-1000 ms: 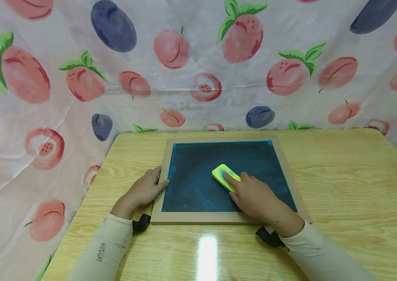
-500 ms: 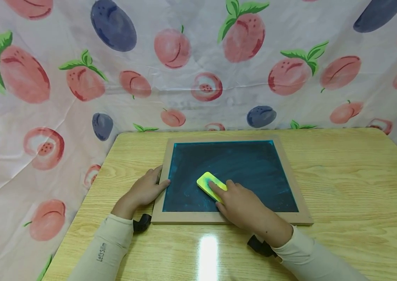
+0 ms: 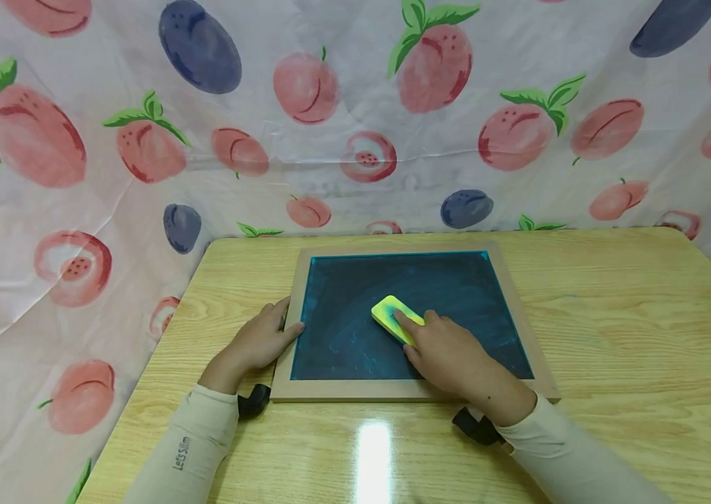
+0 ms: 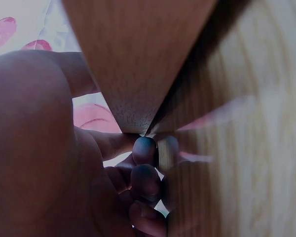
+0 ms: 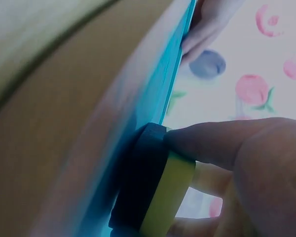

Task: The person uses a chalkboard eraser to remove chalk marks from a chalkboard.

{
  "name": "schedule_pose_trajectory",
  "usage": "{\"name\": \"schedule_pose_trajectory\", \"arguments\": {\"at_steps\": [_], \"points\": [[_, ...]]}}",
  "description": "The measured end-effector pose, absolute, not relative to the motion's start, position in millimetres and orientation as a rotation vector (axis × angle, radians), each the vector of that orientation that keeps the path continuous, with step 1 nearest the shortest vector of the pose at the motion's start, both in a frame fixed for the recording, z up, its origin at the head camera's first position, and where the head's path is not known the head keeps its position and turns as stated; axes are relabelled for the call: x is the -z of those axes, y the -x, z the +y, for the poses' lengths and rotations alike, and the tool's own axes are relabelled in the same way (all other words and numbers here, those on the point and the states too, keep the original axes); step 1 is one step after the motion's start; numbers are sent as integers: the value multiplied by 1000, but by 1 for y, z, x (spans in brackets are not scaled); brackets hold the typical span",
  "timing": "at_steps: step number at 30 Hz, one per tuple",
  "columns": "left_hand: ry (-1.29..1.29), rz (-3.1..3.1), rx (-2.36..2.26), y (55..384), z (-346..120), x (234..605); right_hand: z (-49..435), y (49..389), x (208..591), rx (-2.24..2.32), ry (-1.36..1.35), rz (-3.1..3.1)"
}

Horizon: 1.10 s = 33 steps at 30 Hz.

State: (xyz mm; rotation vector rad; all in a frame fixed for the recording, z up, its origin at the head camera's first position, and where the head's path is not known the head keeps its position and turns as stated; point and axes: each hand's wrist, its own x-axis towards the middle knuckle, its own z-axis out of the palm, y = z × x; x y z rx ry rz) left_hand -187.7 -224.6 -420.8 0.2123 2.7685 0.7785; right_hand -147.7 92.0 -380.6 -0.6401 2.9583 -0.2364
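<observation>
A framed chalkboard lies flat on the wooden table, its dark surface showing faint chalk smears and a few light marks. My left hand holds the board's left edge, thumb over the wooden frame and fingers along its outer side. In the left wrist view the fingertips are curled close to the foot of the frame. Near the middle of the board, my right hand grips a yellow chalkboard eraser, with a finger extended on its top. The right wrist view shows the eraser's dark felt side against the board.
The light wood table extends well to the right of the board. Behind and to the left hangs a white cloth with a fruit print. A black wrist-worn piece sits by the left wrist, another by the right.
My right hand slid the eraser toward the lower left, then back up and to the right, near its earlier place. The left hand stayed on the frame's left edge.
</observation>
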Motion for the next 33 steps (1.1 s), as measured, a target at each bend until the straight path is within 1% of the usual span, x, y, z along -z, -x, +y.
{"name": "schedule_pose_trajectory", "arguments": {"at_steps": [12, 18, 24, 33], "points": [[-201, 2766, -761, 188, -223, 420, 163, 158, 377, 279, 542, 3002], [-198, 2771, -759, 188, -223, 422, 188, 159, 377, 293, 430, 2991], [-192, 2776, -766, 188, -224, 424, 192, 157, 380, 347, 411, 3001], [-211, 2779, -755, 187, -224, 424, 175, 145, 383, 330, 574, 3050]]}}
